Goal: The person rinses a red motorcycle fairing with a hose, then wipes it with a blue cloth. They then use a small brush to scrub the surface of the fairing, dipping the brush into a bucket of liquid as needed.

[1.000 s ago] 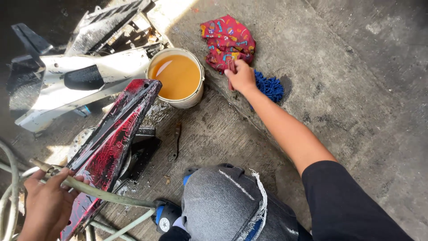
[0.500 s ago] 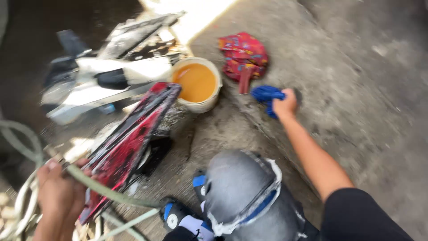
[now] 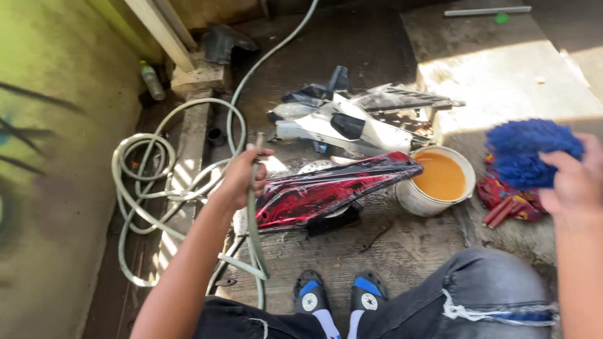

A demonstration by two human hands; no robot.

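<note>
My left hand [image 3: 242,177] grips the end of a pale green hose [image 3: 254,229] just left of a red and black motorcycle fairing panel [image 3: 333,191] lying wet on the floor. My right hand [image 3: 568,179] holds a fluffy blue wash mitt [image 3: 524,150] raised above a red patterned cloth [image 3: 509,201]. A white bucket [image 3: 422,201] of orange-brown liquid stands between the panel and the cloth.
White and black fairing parts [image 3: 348,122] lie behind the red panel. Hose coils [image 3: 151,188] are piled along the green wall [image 3: 50,125] at left. A plastic bottle [image 3: 152,81] stands by a post. My knee [image 3: 496,289] and shoes [image 3: 339,298] are below.
My right hand has picked the blue mitt off the ground and lifted it. The view has swung left, showing the wall and the hose coils. My left hand still holds the hose.
</note>
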